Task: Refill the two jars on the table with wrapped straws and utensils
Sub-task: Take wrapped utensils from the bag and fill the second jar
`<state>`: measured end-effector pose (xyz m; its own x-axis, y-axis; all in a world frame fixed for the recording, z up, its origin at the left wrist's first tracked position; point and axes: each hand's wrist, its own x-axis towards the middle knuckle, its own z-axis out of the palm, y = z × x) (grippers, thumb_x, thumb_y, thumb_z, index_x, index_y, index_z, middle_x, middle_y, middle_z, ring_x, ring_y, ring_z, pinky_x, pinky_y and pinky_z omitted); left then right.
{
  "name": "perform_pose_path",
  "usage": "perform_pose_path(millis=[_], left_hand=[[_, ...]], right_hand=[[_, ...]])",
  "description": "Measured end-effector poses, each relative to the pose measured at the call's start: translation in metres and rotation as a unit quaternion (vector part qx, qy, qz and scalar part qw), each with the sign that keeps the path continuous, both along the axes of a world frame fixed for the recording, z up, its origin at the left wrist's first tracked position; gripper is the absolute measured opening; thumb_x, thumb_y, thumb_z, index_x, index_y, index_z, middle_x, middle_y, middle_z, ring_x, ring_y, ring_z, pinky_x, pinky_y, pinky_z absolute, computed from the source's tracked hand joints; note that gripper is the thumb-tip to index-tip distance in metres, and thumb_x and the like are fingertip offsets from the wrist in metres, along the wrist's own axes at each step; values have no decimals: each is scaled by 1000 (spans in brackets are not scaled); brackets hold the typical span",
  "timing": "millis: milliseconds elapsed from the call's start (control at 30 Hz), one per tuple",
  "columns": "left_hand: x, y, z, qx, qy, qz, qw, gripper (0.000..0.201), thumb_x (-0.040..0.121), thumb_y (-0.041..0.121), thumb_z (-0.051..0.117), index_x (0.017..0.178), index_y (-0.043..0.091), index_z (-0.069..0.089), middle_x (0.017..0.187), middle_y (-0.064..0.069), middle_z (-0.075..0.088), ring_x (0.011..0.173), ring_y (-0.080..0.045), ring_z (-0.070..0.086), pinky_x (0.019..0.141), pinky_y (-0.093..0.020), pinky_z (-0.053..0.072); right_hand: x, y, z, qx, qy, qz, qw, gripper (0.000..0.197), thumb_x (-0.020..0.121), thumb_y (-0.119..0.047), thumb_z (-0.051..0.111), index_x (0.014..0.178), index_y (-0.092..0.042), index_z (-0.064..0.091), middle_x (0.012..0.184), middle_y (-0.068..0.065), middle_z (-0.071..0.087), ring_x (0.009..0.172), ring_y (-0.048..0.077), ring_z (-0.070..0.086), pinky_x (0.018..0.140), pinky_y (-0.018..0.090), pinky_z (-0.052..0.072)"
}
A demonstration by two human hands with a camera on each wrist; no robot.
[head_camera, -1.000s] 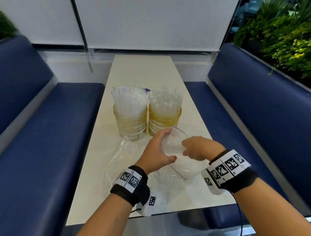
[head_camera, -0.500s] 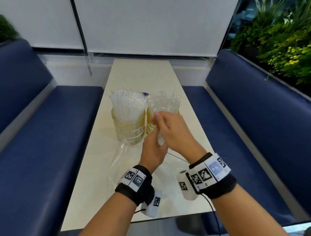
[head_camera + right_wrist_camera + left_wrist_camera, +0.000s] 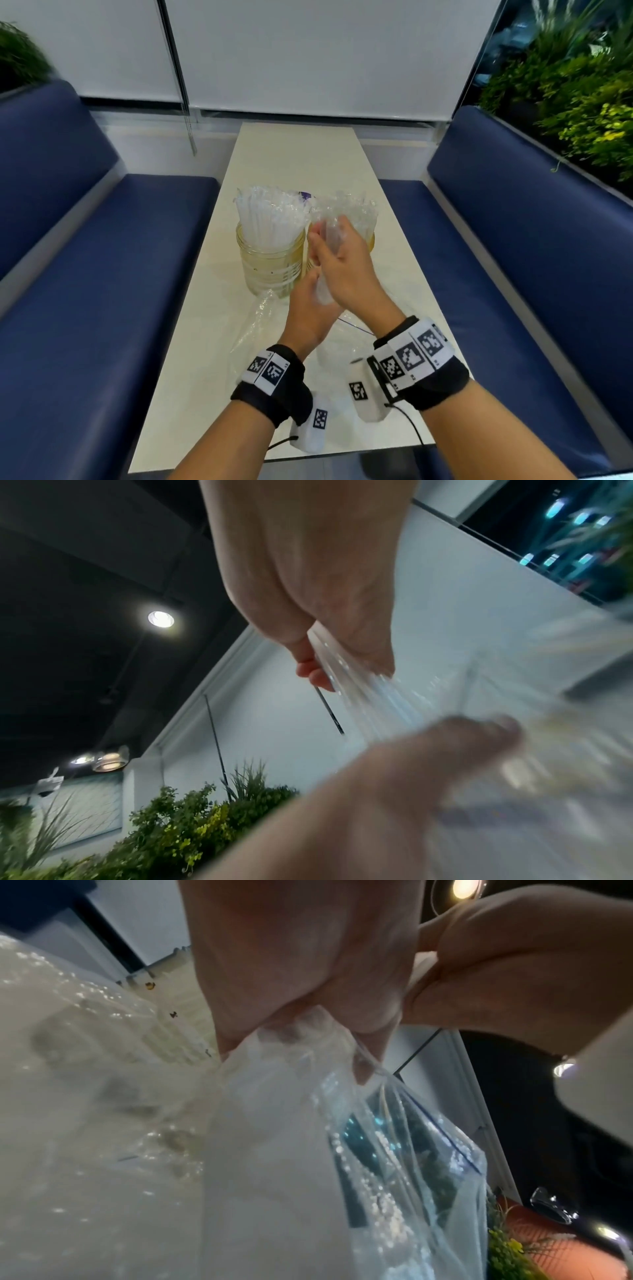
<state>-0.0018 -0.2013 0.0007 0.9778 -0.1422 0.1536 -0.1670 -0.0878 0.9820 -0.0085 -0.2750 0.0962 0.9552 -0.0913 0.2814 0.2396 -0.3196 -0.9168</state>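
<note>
Hands meet before two full jars [image 3: 270, 263]: your left hand [image 3: 310, 310] grips a clear bag's [image 3: 342, 1150] neck, your right hand [image 3: 346, 270] pinches wrapped utensils [image 3: 330, 236]. Tugging carelessly could topple the right jar [image 3: 368, 240].

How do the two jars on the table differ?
The left jar stands in full view, packed with white wrapped straws. The right jar is mostly hidden behind the hands and holds clearer, crinkled wrapped items. Both are yellowish glass, side by side and full.
</note>
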Motion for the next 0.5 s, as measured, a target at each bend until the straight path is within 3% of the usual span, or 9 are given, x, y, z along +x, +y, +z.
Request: perform_pose_path(millis=[100, 167, 333, 400, 500], left_hand=[[3, 2, -12, 5, 21, -17, 1000, 49, 74, 31, 88, 113, 15, 61, 110, -5, 71, 98, -10, 65, 89, -35, 55], [4, 3, -18, 10, 40, -20, 999, 48, 71, 30, 89, 108, 19, 61, 107, -2, 72, 99, -16, 67, 93, -40, 56], [6, 8, -22, -14, 51, -16, 998, 51, 73, 13, 89, 116, 17, 61, 121, 4, 69, 112, -12, 65, 98, -21, 49], [7, 8, -22, -19, 52, -13, 998, 52, 75, 11, 88, 119, 16, 60, 126, 6, 67, 116, -6, 62, 95, -10, 46], [6, 8, -20, -24, 56, -16, 998, 52, 76, 8, 87, 121, 14, 61, 127, 7, 65, 114, 10, 59, 91, -2, 43]], right_hand=[[7, -3, 42, -43, -34, 20, 998, 6, 102, -21, 52, 99, -18, 55, 75, -5, 57, 63, 4, 54, 62, 24, 52], [16, -9, 75, -42, -54, 15, 998, 9, 103, -19, 50, 103, -12, 56, 78, -1, 57, 66, 8, 55, 63, 24, 53], [54, -31, 134, 50, -151, 3, 987, 6, 104, -14, 49, 101, -11, 53, 74, -2, 56, 65, 11, 55, 64, 30, 52], [76, -36, 136, 71, -182, -19, 981, 4, 103, -11, 49, 100, -10, 52, 74, -1, 56, 65, 11, 56, 64, 30, 53], [107, -41, 119, 73, -184, -37, 980, 1, 101, -9, 50, 101, -9, 49, 76, 2, 56, 66, 15, 56, 64, 30, 53]])
